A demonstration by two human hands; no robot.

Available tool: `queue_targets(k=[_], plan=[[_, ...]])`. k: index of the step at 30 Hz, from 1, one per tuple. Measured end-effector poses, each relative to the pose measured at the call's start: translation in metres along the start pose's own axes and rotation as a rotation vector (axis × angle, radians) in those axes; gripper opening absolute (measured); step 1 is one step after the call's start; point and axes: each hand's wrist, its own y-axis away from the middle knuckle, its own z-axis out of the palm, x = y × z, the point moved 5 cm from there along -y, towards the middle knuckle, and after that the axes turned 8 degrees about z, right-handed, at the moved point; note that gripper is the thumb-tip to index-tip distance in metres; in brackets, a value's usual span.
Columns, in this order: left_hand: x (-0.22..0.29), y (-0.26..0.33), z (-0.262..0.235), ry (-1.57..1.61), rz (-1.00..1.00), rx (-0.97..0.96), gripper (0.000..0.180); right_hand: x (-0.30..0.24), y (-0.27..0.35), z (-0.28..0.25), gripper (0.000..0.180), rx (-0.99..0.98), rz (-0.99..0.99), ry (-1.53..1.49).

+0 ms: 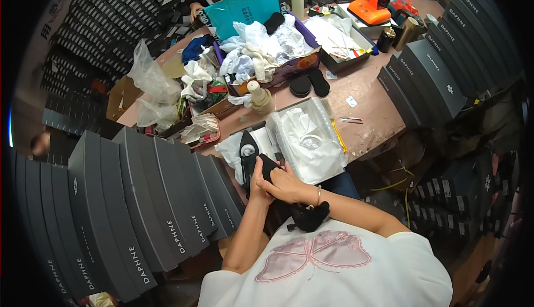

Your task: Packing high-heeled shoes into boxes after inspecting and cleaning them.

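Observation:
In front of my chest, my left hand and my right hand are closed together around a black, matte piece. Its upper end sticks out between them; the rest is covered, so its kind is unclear. Just beyond, a black pointed shoe with white stuffing lies on pale wrapping. Right of it is an open box lined with crumpled white tissue paper. Below my right wrist, against my shirt, sits a dark fuzzy bundle that I cannot identify.
Stacked grey shoeboxes stand close on the left, and more boxes rise at the right. Farther back are a purple bin of white cloths, a cream bottle, black pads, tweezers and an orange device.

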Motion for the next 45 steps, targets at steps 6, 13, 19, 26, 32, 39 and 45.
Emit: queue_targets(k=[6,13,19,26,32,39,45], plan=[[-0.001,-0.007,-0.015,-0.174,0.086,-0.008,0.032,0.004,0.007,0.000,0.070,-0.079,-0.185,-0.100],[-0.008,-0.012,0.025,-0.141,0.012,-0.113,0.046,0.012,0.049,-0.029,0.065,-0.054,-0.082,-0.013],[0.002,-0.021,0.012,-0.129,0.045,-0.218,0.051,0.039,0.064,-0.045,0.044,-0.190,-0.202,-0.600],[-0.061,-0.020,0.044,0.185,-0.210,-0.285,0.071,0.150,-0.052,-0.116,0.015,0.492,-0.199,0.799],[-0.084,0.000,0.020,0.190,-0.246,-0.226,0.064,0.163,-0.042,-0.141,0.012,0.608,0.060,-0.087],[-0.071,-0.012,0.010,0.130,-0.111,-0.159,0.070,0.082,0.063,-0.064,0.029,0.239,0.106,-0.518],[-0.047,0.029,0.040,-0.043,-0.098,-0.214,0.062,0.044,0.070,-0.071,0.026,0.448,-0.114,0.189]])
